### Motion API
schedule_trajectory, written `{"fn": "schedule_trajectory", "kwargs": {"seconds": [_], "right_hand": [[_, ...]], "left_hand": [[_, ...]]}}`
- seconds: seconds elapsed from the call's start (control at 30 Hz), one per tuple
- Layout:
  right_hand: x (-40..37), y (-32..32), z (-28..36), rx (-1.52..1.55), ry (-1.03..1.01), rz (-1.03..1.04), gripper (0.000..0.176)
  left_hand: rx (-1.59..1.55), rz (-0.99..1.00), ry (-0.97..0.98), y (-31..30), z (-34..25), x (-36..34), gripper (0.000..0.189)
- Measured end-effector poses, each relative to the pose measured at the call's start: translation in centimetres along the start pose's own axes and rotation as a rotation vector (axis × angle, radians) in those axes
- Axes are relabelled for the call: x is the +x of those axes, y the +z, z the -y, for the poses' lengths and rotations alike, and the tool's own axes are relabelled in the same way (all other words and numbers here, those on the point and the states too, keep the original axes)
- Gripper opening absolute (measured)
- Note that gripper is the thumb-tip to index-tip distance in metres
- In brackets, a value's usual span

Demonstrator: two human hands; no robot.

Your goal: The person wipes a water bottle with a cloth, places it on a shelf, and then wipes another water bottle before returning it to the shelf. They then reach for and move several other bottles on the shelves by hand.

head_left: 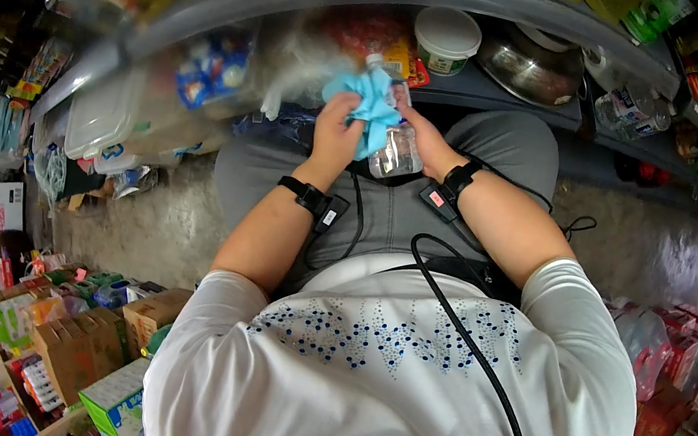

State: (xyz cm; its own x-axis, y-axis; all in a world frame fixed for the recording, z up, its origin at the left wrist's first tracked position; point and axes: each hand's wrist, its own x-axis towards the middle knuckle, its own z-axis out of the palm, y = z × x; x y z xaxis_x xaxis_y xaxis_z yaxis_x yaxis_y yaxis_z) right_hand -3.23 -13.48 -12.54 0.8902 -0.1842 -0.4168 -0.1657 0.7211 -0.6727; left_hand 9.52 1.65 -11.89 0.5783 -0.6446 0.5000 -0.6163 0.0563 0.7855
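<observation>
A clear plastic bottle (pixel 397 153) with a whitish cap is tilted above my lap, its base toward me. My right hand (pixel 430 144) grips it on the right side, fingers partly hidden behind it. Bunched in my left hand (pixel 337 132) is a light blue cloth (pixel 369 103), pressed against the bottle's left side and upper part. The cloth hides part of the bottle and some of my left fingers.
Ahead is a shelf (pixel 514 101) with a white tub (pixel 446 40), a metal bowl (pixel 530 67) and bottles (pixel 632 111). A clear bin (pixel 100 117) stands at left. Cardboard boxes (pixel 75 350) lie behind left; packed goods (pixel 664 359) behind right.
</observation>
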Motion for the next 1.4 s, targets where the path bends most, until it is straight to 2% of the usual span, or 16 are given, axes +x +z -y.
{"fn": "schedule_trajectory", "kwargs": {"seconds": [0.07, 0.17, 0.2, 0.3, 0.37, 0.4, 0.5, 0.6, 0.67, 0.77, 0.9, 1.03, 1.13, 1.3, 1.37, 1.4], "right_hand": [[0.4, -0.5, 0.1, 0.108, -0.02, -0.076, 0.051], [0.5, -0.7, 0.6, 0.147, -0.025, -0.008, 0.053], [0.2, -0.4, 0.8, 0.127, 0.026, -0.049, 0.051], [-0.9, 0.9, 0.9, 0.059, 0.029, -0.019, 0.051], [0.1, 0.1, -0.1, 0.001, 0.035, -0.046, 0.048], [0.1, 0.0, -0.3, -0.053, 0.053, 0.014, 0.047], [-0.1, 0.1, -0.5, -0.094, 0.076, 0.067, 0.044], [-0.2, 0.2, -0.1, -0.131, 0.029, 0.089, 0.045], [-0.3, 0.6, 0.4, -0.007, 0.052, -0.032, 0.047], [-0.4, 0.5, 0.9, 0.111, -0.058, -0.042, 0.049], [-0.1, 0.2, 1.4, 0.239, -0.026, -0.017, 0.052], [-0.8, 1.1, 1.1, 0.09, -0.019, 0.007, 0.051], [-0.5, 0.7, 0.3, -0.063, 0.068, 0.018, 0.047], [-0.5, 0.7, 0.2, -0.082, 0.07, 0.062, 0.045], [-0.9, 1.2, 0.8, 0.005, 0.076, -0.081, 0.045], [-0.3, 0.6, 0.7, 0.079, 0.036, -0.038, 0.047]], "left_hand": [[-0.042, 0.15, 0.04, -0.2, -0.8, -0.1, 0.02], [-0.064, 0.203, 0.013, -0.2, -0.8, -0.2, 0.021], [-0.067, 0.204, 0.013, -0.1, -0.8, -0.2, 0.021], [-0.024, 0.133, -0.019, 0.1, -0.4, -0.3, 0.02], [0.009, -0.095, -0.011, 0.2, 0.1, 0.0, 0.019], [0.03, -0.137, -0.045, 0.0, 0.4, 0.2, 0.019], [0.055, -0.171, -0.081, -0.4, 0.6, 0.4, 0.019], [0.028, -0.111, -0.06, -0.1, 0.6, 0.1, 0.019], [0.038, -0.03, -0.025, 0.2, 0.4, -0.2, 0.024], [-0.004, 0.093, 0.01, 0.3, -0.3, -0.6, 0.027], [-0.043, 0.177, -0.013, 0.0, -0.7, -0.4, 0.026], [0.004, 0.12, -0.012, 0.2, 0.1, -0.3, 0.028], [0.073, -0.139, -0.071, 0.3, 1.6, 0.0, 0.025], [0.03, -0.138, -0.141, -0.1, 0.4, 0.3, 0.024], [0.045, -0.02, -0.02, 0.0, 0.1, 0.0, 0.024], [0.045, -0.023, -0.02, 0.0, 0.0, -0.1, 0.024]]}}
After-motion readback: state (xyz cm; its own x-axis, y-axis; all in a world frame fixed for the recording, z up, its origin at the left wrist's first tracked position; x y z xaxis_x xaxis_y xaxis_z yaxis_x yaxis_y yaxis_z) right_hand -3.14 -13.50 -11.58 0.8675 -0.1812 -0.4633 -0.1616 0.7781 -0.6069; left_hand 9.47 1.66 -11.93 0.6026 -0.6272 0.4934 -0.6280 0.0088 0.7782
